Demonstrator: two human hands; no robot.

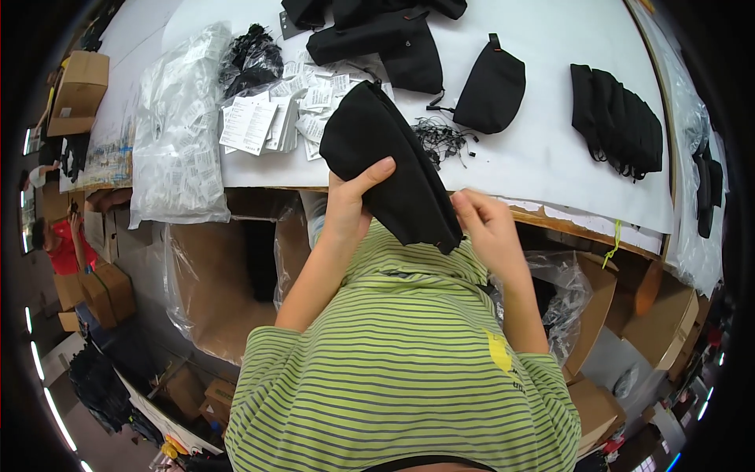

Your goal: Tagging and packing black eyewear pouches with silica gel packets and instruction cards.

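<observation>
A black fabric pouch (373, 130) is held up at a slant over the table's front edge. My left hand (351, 197) is closed round its left side, the thumb lying on the cloth. At the pouch's lower right edge, my right hand (491, 232) pinches with thumb and fingertips; exactly which bit it grips is too small to tell. Behind the pouch lies a heap of small black cord pieces (442, 141). Another black pouch (491, 90) with a loop at its top lies flat beyond them.
Overlapping black pouches (617, 118) lie at the right, more black pouches (409, 55) at the far side. Left of centre are printed paper cards (252, 124), a bundle of black cords (253, 59) and a clear plastic bag (181, 134). Below the white table (543, 169) stands a plastic-lined carton (212, 275).
</observation>
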